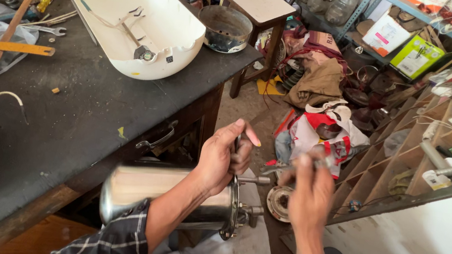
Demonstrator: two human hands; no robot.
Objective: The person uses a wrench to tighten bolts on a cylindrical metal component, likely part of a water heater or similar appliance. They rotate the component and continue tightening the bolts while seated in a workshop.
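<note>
The fingers [242,146] of the left hand [224,159] curl shut over the rim of a shiny steel jar [170,198] lying on its side in the lap, so the jar's body runs off toward eight o'clock from them. At three o'clock of that grip, the right hand [310,193] pinches a thin, blurred metal tool [296,166] just beside the jar's studded base [238,207].

At eleven o'clock, well apart, a white plastic shell [141,20] rests on the dark workbench [82,114].
</note>
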